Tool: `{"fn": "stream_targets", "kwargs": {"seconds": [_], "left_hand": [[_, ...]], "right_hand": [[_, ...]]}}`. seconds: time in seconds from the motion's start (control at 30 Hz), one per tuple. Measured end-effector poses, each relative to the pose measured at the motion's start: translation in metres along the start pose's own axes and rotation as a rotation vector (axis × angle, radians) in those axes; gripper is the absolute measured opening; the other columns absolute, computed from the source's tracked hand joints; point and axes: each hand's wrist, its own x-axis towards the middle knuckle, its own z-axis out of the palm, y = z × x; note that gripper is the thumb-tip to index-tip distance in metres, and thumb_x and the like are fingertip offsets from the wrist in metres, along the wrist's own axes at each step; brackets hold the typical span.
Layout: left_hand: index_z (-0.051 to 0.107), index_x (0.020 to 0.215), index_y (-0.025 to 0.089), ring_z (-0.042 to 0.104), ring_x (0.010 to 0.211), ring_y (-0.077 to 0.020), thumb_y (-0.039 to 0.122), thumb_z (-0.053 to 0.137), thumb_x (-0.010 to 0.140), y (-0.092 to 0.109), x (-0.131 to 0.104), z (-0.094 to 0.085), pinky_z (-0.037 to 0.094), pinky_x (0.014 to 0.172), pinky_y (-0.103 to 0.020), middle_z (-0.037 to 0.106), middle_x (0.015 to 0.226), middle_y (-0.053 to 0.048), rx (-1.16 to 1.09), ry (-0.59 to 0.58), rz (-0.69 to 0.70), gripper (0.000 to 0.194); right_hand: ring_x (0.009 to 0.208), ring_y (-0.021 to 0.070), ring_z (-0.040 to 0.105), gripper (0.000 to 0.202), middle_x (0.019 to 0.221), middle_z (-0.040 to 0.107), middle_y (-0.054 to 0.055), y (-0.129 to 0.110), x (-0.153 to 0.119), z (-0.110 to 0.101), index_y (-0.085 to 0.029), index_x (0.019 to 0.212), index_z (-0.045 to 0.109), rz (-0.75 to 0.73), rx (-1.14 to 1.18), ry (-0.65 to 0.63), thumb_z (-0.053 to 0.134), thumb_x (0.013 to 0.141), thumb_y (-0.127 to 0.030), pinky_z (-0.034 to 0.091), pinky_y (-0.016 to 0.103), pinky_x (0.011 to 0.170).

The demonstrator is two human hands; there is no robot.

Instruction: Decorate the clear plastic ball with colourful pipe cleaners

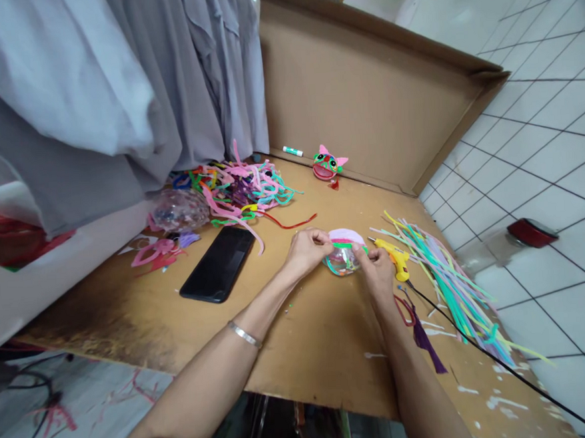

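Above the middle of the wooden table, my left hand [307, 251] pinches the left edge of a clear plastic piece trimmed with pipe cleaners [344, 262]. It has a pale pink top, a red and a green band across it, and a teal edge. My right hand [376, 266] grips its right side, thumb and fingers closed at the green band. The fingertips cover parts of both sides. Right beside my right hand lies a yellow hot glue gun [395, 257], its nozzle towards the piece. A finished-looking animal face with pink ears [326, 165] sits at the back.
A black phone [218, 264] lies left of my arms. Tangled pipe cleaners [243, 186] are heaped at the back left; straight ones [442, 282] lie right. The glue gun's black cord [474, 345] crosses the right side, near a purple tassel [426, 340]. A cardboard panel [343, 88] stands behind.
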Motion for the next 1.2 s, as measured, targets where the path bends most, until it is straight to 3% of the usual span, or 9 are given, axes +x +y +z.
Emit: {"fn": "stream_targets", "kwargs": {"seconds": [0.1, 0.3, 0.43, 0.77, 1.03, 1.2], "left_hand": [[0.065, 0.060, 0.014, 0.063, 0.071, -0.0144, 0.015, 0.066, 0.058, -0.005, 0.002, -0.001, 0.050, 0.072, -0.028, 0.070, 0.076, -0.004, -0.061, -0.010, -0.026, 0.003], [0.067, 0.066, 0.013, 0.062, 0.068, -0.0144, 0.034, 0.082, 0.048, -0.011, 0.006, -0.006, 0.050, 0.074, -0.031, 0.070, 0.074, -0.004, -0.279, -0.118, -0.076, 0.032], [0.068, 0.066, 0.012, 0.063, 0.072, -0.0162, 0.038, 0.085, 0.043, -0.007, 0.006, -0.008, 0.050, 0.076, -0.033, 0.071, 0.077, -0.006, -0.308, -0.152, -0.092, 0.039], [0.070, 0.069, 0.013, 0.061, 0.074, -0.0167, 0.040, 0.077, 0.056, -0.002, 0.004, -0.012, 0.047, 0.075, -0.030, 0.069, 0.075, -0.004, -0.259, -0.203, -0.078, 0.030], [0.070, 0.070, 0.013, 0.060, 0.069, -0.0143, 0.033, 0.071, 0.059, -0.002, 0.004, -0.010, 0.047, 0.074, -0.029, 0.069, 0.073, -0.004, -0.384, -0.208, -0.157, 0.023], [0.068, 0.070, 0.014, 0.058, 0.066, -0.0131, 0.038, 0.070, 0.063, 0.002, 0.002, -0.011, 0.046, 0.071, -0.027, 0.067, 0.069, -0.002, -0.354, -0.210, -0.125, 0.026]], "right_hand": [[0.058, 0.0150, 0.048, 0.048, 0.056, 0.052, -0.004, 0.002, 0.002, 0.001, -0.023, 0.064, 0.045, 0.008, 0.020, 0.006, 0.065, 0.061, -0.066, 0.038, 0.029, 0.060], [0.058, 0.0145, 0.046, 0.046, 0.054, 0.051, -0.004, 0.002, 0.003, 0.001, -0.023, 0.063, 0.043, 0.015, 0.044, 0.020, 0.063, 0.061, -0.064, 0.037, 0.029, 0.059], [0.058, 0.0147, 0.047, 0.045, 0.056, 0.051, -0.004, -0.001, 0.002, 0.001, -0.023, 0.063, 0.044, 0.026, 0.052, 0.024, 0.064, 0.060, -0.063, 0.037, 0.029, 0.060], [0.059, 0.0148, 0.046, 0.044, 0.057, 0.051, -0.003, 0.000, 0.002, 0.000, -0.023, 0.063, 0.043, 0.014, 0.045, 0.024, 0.063, 0.062, -0.062, 0.037, 0.029, 0.060], [0.059, 0.0149, 0.046, 0.042, 0.057, 0.049, -0.004, -0.005, -0.001, 0.000, -0.023, 0.062, 0.042, 0.030, 0.052, 0.027, 0.064, 0.061, -0.060, 0.036, 0.029, 0.060], [0.060, 0.0149, 0.046, 0.042, 0.058, 0.050, -0.004, -0.006, -0.003, -0.001, -0.023, 0.064, 0.043, 0.014, 0.051, 0.015, 0.064, 0.062, -0.060, 0.036, 0.028, 0.060]]}}
